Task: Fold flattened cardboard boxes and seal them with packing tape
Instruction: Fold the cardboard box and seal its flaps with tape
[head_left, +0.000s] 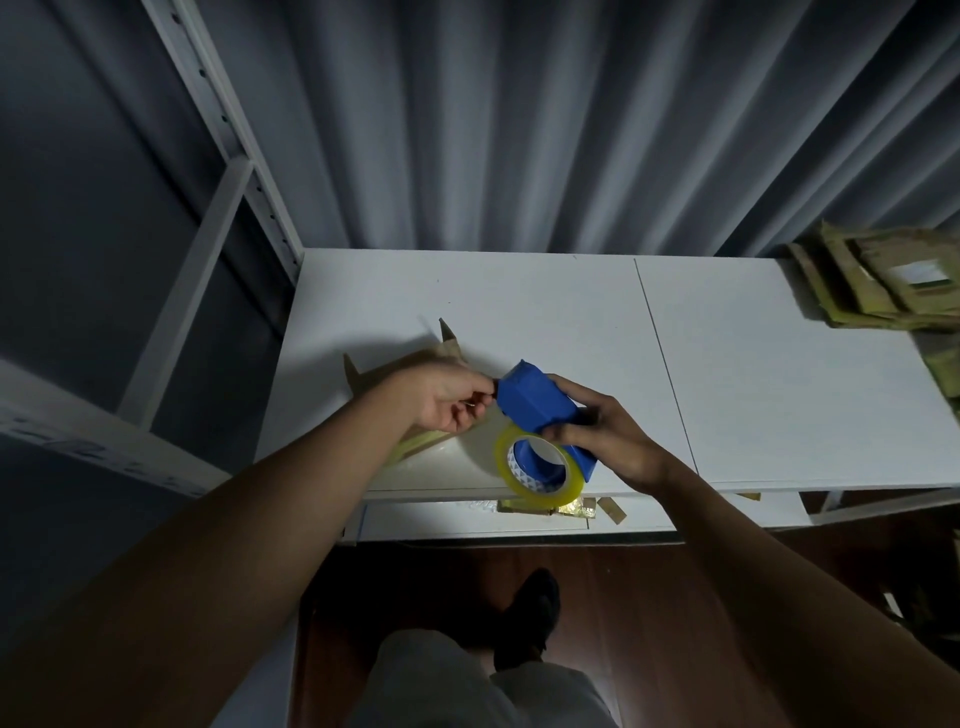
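A blue tape dispenser (535, 405) with a roll of clear yellowish packing tape (540, 473) hangs over the front of the white table (571, 322). My right hand (608, 431) grips the dispenser's body. My left hand (452, 400) pinches at the dispenser's front end, where the tape's end comes out. A small cardboard box (395, 374) lies on the table under my left wrist, mostly hidden by hand and forearm; its flaps stick up at the back and left.
A stack of flattened cardboard boxes (883, 280) lies at the table's far right corner. A white metal shelf frame (218, 156) stands to the left. Cardboard scraps (561, 506) sit on a lower ledge below the table's front edge. Grey curtains hang behind.
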